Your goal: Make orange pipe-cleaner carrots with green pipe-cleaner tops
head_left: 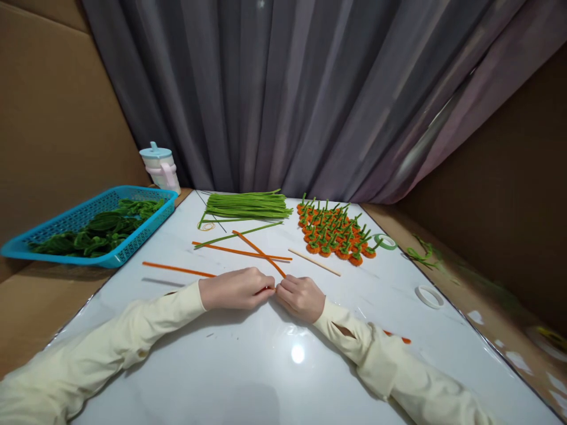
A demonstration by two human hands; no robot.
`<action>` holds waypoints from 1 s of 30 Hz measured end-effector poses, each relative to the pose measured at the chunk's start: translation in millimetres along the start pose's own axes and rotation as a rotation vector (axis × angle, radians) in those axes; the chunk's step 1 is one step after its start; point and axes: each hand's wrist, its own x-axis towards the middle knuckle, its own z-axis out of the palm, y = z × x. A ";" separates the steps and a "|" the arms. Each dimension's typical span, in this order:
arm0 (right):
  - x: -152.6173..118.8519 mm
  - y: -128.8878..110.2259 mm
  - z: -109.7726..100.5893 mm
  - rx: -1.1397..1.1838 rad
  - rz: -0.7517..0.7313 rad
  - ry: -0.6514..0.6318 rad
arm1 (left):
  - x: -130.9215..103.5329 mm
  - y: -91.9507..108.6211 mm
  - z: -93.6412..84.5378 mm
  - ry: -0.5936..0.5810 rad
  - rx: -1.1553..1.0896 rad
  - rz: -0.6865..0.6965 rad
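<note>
My left hand [241,288] is closed in a pinch on an orange pipe cleaner [177,269], whose long end sticks out to the left above the table. Close beside it, fingertips almost touching, my right hand [301,297] pinches orange pipe cleaner too; a length [259,253] rises from its fingers toward the back left. Whether both hands grip one stem or two is hidden by the fingers. Just beyond them lie another orange pipe cleaner [221,251], a loose green pipe cleaner [239,234] and a thin wooden stick [314,262].
Green pipe cleaners [248,205] are bundled at the back. Several orange pieces with green tops [334,233] stand at back right, near tape rolls [385,241]. A blue basket [115,258] of green leafy pieces is at left, with a lidded cup [162,169] behind. An orange end [405,340] shows beyond my right sleeve.
</note>
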 end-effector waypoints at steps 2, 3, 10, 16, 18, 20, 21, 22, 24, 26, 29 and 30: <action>0.0 -0.1 1.1 -0.010 -0.024 0.009 | -0.3 0.2 -0.5 -0.032 0.008 0.018; -0.1 -0.1 1.7 -0.014 -0.035 0.014 | -0.6 0.4 -0.6 -0.043 0.019 0.031; 0.9 -1.1 3.7 -0.024 -0.059 0.028 | -1.1 -2.4 2.8 -0.078 0.074 0.055; 1.7 -6.0 0.3 0.012 0.019 0.041 | -0.9 -4.5 1.4 -0.126 0.009 0.033; 1.6 -6.0 0.5 0.011 0.058 0.040 | -1.3 -2.8 0.4 -0.136 0.008 0.018; 1.3 -5.6 1.2 0.008 0.096 0.032 | -1.7 -0.5 0.1 -0.134 0.026 0.005; 1.1 -5.4 1.6 0.006 0.110 0.029 | -1.9 0.5 0.2 -0.133 0.039 0.003; 1.0 -5.3 1.9 0.004 0.122 0.028 | -2.1 1.3 0.3 -0.132 0.052 0.005; 0.9 -5.6 2.0 0.003 0.139 0.024 | -2.5 1.7 0.8 -0.127 0.072 0.014; 1.4 -6.3 1.3 0.007 0.143 0.014 | -2.8 0.8 1.0 -0.118 0.083 0.030; 2.5 -6.9 -0.4 0.008 0.133 0.005 | -3.0 -1.1 0.4 -0.112 0.094 0.048; 2.9 -7.0 -0.9 0.007 0.129 0.005 | -2.9 -1.5 0.0 -0.113 0.097 0.044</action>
